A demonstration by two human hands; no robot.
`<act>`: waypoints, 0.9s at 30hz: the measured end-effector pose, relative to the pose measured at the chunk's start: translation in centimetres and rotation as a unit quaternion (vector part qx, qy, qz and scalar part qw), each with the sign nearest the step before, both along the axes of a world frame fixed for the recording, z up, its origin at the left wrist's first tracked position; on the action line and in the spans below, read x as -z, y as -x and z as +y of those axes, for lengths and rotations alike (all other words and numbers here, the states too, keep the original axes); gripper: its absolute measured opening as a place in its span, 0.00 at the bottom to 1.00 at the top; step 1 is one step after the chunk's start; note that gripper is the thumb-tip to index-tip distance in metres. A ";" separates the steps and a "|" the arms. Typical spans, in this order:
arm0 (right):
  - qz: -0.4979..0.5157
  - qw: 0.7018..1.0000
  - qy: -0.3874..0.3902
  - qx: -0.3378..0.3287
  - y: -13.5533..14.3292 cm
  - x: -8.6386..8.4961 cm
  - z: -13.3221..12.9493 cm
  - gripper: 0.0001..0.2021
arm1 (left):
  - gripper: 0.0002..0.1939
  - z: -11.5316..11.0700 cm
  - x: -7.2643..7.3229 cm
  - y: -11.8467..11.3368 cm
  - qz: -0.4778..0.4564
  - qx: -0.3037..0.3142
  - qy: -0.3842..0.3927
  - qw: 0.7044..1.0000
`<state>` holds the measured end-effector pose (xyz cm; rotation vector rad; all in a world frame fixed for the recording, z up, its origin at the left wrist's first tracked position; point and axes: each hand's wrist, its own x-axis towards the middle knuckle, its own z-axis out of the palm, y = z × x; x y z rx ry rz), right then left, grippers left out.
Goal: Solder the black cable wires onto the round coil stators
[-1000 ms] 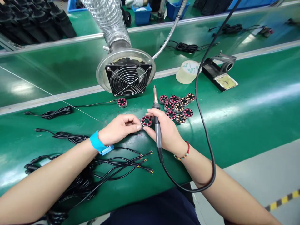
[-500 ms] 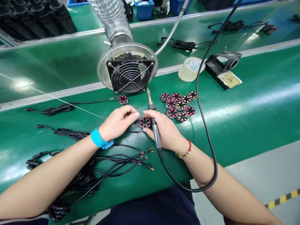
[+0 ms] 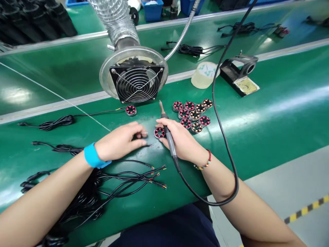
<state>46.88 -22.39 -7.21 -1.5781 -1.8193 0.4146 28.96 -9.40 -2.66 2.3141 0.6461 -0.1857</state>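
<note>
My right hand (image 3: pixel 181 139) is closed around a soldering iron (image 3: pixel 170 140), its tip pointing away from me. The same hand's thumb and fingers grip a small round motor stator (image 3: pixel 159 132) with red windings. To the left, my left hand (image 3: pixel 123 139) has curled, slightly blurred fingers, with the thumb apart from them. A thin strand of solder wire (image 3: pixel 77 107) runs down to this hand, and a pale tip shows at its fingers. Just beside the thumb lies a black cable's stripped end (image 3: pixel 149 145). Several black cables (image 3: pixel 133 176) with bared coloured wires lie nearer me.
A fume extractor fan (image 3: pixel 138 84) hangs ahead of my hands. Several stators (image 3: pixel 194 115) stand in a group at right, and one wired stator (image 3: pixel 131 110) sits at left. Farther right are a tape roll (image 3: pixel 204 76) and an iron stand (image 3: pixel 240 73). The iron's cord loops over my right forearm.
My left hand has drawn back left from the stator, and its thumb has parted from the fingers near the cable end. My right hand keeps hold of the iron and the stator.
</note>
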 end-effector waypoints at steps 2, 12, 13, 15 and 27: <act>0.010 1.000 0.008 -0.004 -0.2 -0.2 0.0 0.26 | 0.09 -0.3 -0.1 0.2 0.064 0.060 -0.035 0.996; 0.348 0.935 -0.059 0.048 1.7 -0.2 0.1 0.19 | 0.12 -1.0 -1.0 -0.8 -0.053 -0.135 0.198 0.969; 0.377 0.924 -0.055 0.043 1.9 -0.1 0.1 0.19 | 0.12 -1.1 -1.0 -0.9 -0.057 -0.143 0.208 0.966; 0.419 0.906 -0.048 0.030 2.1 0.0 0.2 0.20 | 0.12 -1.2 -1.0 -1.0 -0.058 -0.149 0.221 0.962; 0.421 0.904 -0.058 0.039 2.1 -0.5 0.0 0.19 | 0.14 -1.0 -0.7 -0.9 -0.043 -0.114 0.230 0.965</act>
